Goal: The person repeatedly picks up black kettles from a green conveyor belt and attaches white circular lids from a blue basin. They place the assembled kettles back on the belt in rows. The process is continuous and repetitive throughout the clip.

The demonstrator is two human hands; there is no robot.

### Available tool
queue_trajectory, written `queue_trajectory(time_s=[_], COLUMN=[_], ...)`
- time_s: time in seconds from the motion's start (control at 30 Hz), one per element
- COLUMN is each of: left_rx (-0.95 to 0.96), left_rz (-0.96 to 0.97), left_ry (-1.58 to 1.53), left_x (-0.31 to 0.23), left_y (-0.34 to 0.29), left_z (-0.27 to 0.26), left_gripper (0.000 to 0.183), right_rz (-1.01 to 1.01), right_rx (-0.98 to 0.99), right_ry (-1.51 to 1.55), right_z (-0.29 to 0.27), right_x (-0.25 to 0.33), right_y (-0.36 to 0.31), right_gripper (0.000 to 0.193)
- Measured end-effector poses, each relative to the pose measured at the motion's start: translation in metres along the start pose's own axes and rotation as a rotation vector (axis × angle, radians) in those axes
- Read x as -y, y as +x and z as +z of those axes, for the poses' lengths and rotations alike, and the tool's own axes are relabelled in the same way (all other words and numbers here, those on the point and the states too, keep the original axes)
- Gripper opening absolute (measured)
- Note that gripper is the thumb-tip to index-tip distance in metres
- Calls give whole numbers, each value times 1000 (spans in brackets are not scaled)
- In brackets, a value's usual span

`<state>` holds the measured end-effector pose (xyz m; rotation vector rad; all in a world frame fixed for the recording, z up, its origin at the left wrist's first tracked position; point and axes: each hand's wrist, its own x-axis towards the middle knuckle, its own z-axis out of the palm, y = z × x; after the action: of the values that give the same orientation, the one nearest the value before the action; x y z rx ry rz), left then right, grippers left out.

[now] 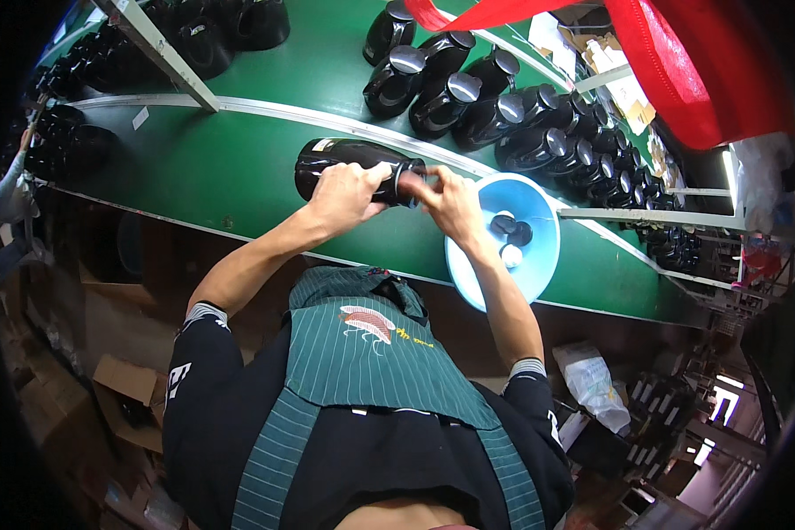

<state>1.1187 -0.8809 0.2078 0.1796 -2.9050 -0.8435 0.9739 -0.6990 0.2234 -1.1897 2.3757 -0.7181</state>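
Note:
A glossy black vacuum jug (pixel 344 157) lies on its side above the green bench, its neck turned to the right. My left hand (pixel 349 193) is closed round its body near the neck. At the jug's mouth is my right hand (pixel 450 203), fingers bent in and partly smeared by motion; what they pinch, a reddish-brown blur, is unclear. Under my right forearm stands a light blue basin (pixel 541 208). Inside it are black round caps (pixel 520 233) and a small white piece (pixel 511 256).
Several black jugs with lids (pixel 446 102) stand in rows beyond a pale rail (pixel 327 117). More black jugs (pixel 205 46) are at the far left. A metal post (pixel 155 53) crosses the bench. Red cloth (pixel 662 79) hangs at upper right. A cardboard box (pixel 128 384) sits below left.

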Motion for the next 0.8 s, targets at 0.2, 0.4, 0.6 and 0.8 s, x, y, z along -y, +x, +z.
queue_trajectory(time_s=[0.2, 0.4, 0.6, 0.8], left_rx=[24, 39, 48, 29], left_rz=[-17, 26, 53, 70], left_ry=[62, 89, 132, 119], left_x=[0, -4, 5, 5], left_y=[-10, -14, -21, -20], left_z=[8, 5, 31, 27], left_gripper=[45, 42, 45, 43], right_rz=[239, -278, 766, -354], right_rx=[2, -154, 264, -154], right_ry=[86, -28, 674, -204], right_z=[-1, 22, 28, 43], right_x=[-16, -7, -27, -18], right_y=[-25, -25, -10, -43], right_gripper=[61, 72, 72, 88])
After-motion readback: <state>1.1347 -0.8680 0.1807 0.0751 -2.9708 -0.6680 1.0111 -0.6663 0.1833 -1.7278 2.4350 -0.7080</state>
